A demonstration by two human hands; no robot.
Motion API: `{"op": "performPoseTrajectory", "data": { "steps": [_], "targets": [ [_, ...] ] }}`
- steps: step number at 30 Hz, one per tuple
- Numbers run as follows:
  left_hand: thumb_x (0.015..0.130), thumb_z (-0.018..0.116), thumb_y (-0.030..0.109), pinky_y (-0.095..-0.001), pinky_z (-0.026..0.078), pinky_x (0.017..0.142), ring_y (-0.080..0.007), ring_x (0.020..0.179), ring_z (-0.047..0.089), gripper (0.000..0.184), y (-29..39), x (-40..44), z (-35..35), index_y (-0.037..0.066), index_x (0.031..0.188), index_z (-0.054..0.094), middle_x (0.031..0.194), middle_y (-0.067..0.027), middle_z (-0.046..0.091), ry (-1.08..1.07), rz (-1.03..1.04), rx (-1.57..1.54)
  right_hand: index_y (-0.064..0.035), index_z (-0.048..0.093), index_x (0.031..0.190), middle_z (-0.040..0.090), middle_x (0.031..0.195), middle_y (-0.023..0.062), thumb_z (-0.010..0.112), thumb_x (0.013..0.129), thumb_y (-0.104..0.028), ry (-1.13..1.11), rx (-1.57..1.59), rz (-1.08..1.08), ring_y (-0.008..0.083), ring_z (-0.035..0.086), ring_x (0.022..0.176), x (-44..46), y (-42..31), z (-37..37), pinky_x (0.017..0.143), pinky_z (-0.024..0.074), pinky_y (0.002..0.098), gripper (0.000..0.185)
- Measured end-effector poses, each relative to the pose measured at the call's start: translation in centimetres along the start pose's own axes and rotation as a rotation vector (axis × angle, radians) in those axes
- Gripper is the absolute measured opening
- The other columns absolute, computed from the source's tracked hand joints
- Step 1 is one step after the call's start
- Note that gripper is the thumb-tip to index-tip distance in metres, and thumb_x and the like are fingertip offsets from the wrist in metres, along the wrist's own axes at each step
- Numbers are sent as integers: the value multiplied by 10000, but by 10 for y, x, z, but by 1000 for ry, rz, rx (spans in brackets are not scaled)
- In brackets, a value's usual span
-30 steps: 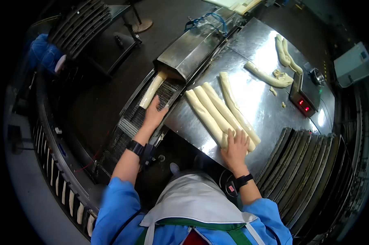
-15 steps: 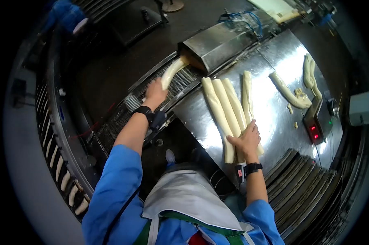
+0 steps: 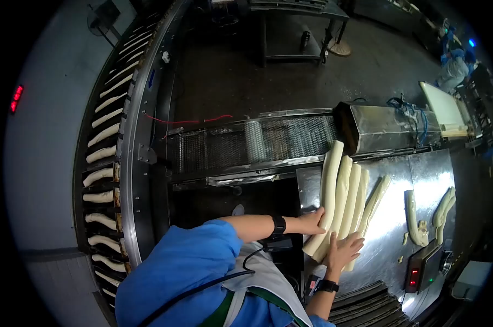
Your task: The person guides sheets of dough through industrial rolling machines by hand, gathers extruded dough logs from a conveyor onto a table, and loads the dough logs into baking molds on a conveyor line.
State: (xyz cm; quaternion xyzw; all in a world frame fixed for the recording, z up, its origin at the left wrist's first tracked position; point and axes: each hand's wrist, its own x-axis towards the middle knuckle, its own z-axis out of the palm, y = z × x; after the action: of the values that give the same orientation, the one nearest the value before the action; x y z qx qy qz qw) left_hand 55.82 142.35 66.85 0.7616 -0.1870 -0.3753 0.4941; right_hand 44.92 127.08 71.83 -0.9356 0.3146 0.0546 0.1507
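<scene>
Several long pale dough rolls [image 3: 342,199] lie side by side on the steel table [image 3: 391,261], slanting up and away from me. My left hand [image 3: 313,221] grips the lower part of the leftmost dough roll [image 3: 332,180] from its outer side, and its fingertips are partly hidden. My right hand [image 3: 344,251] lies across the near ends of the middle rolls, fingers spread. At the right of the row, another roll [image 3: 375,201] leans a little apart at its far end.
A mesh conveyor [image 3: 295,136] runs beyond the table from a metal hood [image 3: 388,125]. Dough pieces [image 3: 415,218] and a scale with red digits [image 3: 422,270] are on the right. Dark trays [image 3: 361,305] sit close by. Dough strips fill a moving line [image 3: 102,152] at left. Another person [image 3: 454,65] stands far right.
My left hand has brought a dough roll from the conveyor to the left side of the row on the table. My right hand stays on the rolls. The view has turned left.
</scene>
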Motion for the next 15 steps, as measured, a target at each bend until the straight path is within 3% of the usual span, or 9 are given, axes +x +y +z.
{"op": "performPoseTrajectory", "data": {
  "steps": [1, 4, 6, 8, 9, 11, 13, 15],
  "targets": [
    [777, 703, 241, -368, 500, 796, -310, 948, 623, 610, -13, 4, 1, -34, 1237, 409, 1082, -230, 608, -26, 80, -86, -62, 182, 1482, 114, 1499, 309, 582, 742, -690, 0, 1, 20, 455, 65, 1404, -3, 0, 3, 1123, 40, 583, 1050],
    [793, 673, 187, -332, 505, 749, -224, 886, 635, 360, -3, -6, -22, 36, 1105, 576, 1009, -137, 663, -138, 2, 42, -106, 205, 1485, 83, 1530, 257, 531, 769, -694, -32, -80, -77, 449, 32, 1411, -31, -29, -2, 1110, -3, 611, 982],
    [761, 673, 188, -354, 501, 715, -248, 844, 638, 339, -19, 0, -15, 53, 1057, 577, 933, -133, 660, -145, 73, 36, -117, 209, 1486, 83, 1535, 246, 526, 773, -678, -34, -117, -155, 447, 31, 1412, -46, -42, 1, 1108, -11, 617, 961],
    [737, 665, 183, -375, 497, 679, -263, 786, 636, 306, -17, -4, -12, 66, 1006, 576, 849, -117, 656, -170, 158, 32, -152, 210, 1491, 99, 1549, 200, 613, 755, -553, -10, -164, -261, 433, 32, 1419, -55, -43, 8, 1110, -16, 618, 930],
    [737, 666, 169, -375, 497, 675, -257, 772, 633, 295, -16, -8, -9, 63, 997, 575, 839, -106, 655, -191, 133, -7, -152, 210, 1491, 99, 1549, 200, 613, 755, -553, 0, -159, -249, 433, 32, 1419, -57, -40, 9, 1110, -16, 618, 930],
    [737, 668, 157, -373, 497, 673, -257, 773, 630, 311, -6, -15, -7, 61, 1016, 569, 850, -108, 655, -252, 90, 12, -154, 274, 1471, 169, 1540, 181, 672, 684, -337, 3, -88, -233, 429, 65, 1419, -62, -29, 7, 1103, 8, 616, 900],
    [715, 670, 114, -372, 503, 697, -261, 792, 627, 354, -4, -13, -13, 70, 1049, 561, 841, -111, 648, -351, 1, -68, -200, 274, 1475, 170, 1549, 144, 674, 678, -304, -16, -122, -197, 433, 64, 1418, -68, -17, -1, 1091, 10, 638, 898],
    [734, 637, 58, -375, 477, 836, -294, 954, 589, 431, -17, 3, -11, 70, 1159, 566, 1025, -161, 628, -292, 443, 141, -245, 277, 1474, 154, 1555, 133, 685, 662, -284, -50, -151, -147, 440, 70, 1415, -76, -3, -5, 1071, 24, 671, 910]
  ]
}}
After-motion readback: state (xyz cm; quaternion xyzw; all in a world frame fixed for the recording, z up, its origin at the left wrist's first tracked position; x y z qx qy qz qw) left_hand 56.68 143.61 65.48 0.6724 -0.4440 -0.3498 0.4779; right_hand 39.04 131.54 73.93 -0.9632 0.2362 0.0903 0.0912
